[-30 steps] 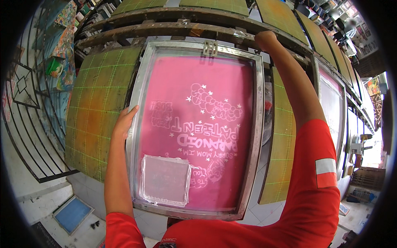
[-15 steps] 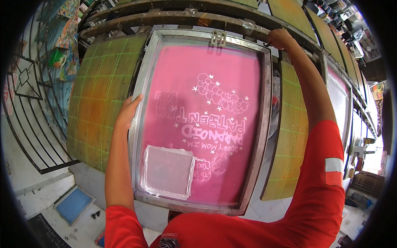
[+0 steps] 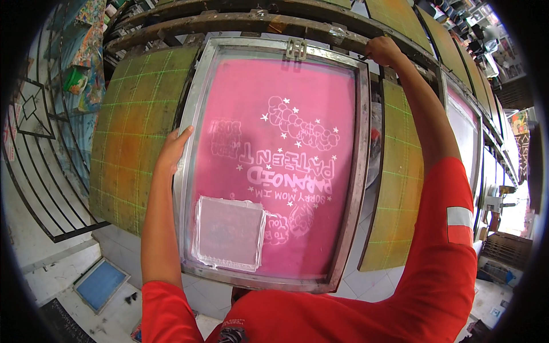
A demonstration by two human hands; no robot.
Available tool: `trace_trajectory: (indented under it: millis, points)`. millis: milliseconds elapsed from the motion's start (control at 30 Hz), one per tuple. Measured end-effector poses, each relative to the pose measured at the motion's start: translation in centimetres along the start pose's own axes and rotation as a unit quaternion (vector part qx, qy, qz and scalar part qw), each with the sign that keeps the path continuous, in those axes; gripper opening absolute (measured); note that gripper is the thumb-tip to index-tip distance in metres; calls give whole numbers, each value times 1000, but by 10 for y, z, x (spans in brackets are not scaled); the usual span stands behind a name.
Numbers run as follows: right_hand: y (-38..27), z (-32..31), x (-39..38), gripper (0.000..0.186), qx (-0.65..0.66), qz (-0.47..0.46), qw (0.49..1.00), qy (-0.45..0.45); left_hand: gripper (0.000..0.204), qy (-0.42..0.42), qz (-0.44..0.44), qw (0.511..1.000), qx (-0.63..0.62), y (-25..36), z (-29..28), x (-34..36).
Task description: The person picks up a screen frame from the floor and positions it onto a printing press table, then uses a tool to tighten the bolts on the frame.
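A silk-screen frame [image 3: 362, 143] with a metal border and pink mesh lies before me, its pale lettering and stars upside down. A square patch [image 3: 229, 233] edged with white tape covers its near left part. My left hand [image 3: 175, 150] grips the left side of the border, thumb on top and the other fingers mostly hidden. Just off the far right corner, my right hand [image 3: 385, 52] is closed like a fist by the dark rail. A small dark tip shows beside it, but what it holds is hidden. A metal clip [image 3: 296, 50] sits on the far edge.
Green-and-orange boards [image 3: 140, 137] with bright grid lines flank the frame on both sides. Dark rails [image 3: 240, 23] run across behind it. Another screen frame [image 3: 462, 128] stands at the right. At lower left a blue-meshed frame [image 3: 102, 284] leans low, below black metal bars [image 3: 34, 188].
The whole view has shifted slightly, so everything sits a little further left and up. Both hands keep their places at the frame's left side and by the far right corner.
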State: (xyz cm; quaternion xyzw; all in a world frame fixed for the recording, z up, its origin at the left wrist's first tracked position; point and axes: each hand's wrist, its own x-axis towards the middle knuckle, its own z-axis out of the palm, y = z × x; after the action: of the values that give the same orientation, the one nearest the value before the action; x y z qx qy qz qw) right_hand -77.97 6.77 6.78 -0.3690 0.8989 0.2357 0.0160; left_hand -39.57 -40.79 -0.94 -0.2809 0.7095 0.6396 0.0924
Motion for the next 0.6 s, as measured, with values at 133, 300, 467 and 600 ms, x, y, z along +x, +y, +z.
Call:
trace_trajectory:
  millis: [133, 300, 467, 600]
  points:
    - [7, 11, -13, 16, 125, 54, 990, -38, 68, 8, -3, 1000, 25, -8, -4, 7]
    - [2, 64, -46, 27, 202, 162, 963, 70, 73, 31, -23, 999, 34, -13, -9, 13]
    - [-24, 100, -89, 24, 270, 300, 895, 188, 66, 31, -25, 999, 32, -2, -4, 4]
    - [-44, 124, -156, 19, 251, 337, 882, 214, 57, 21, -15, 1000, 10, 7, 3, -2]
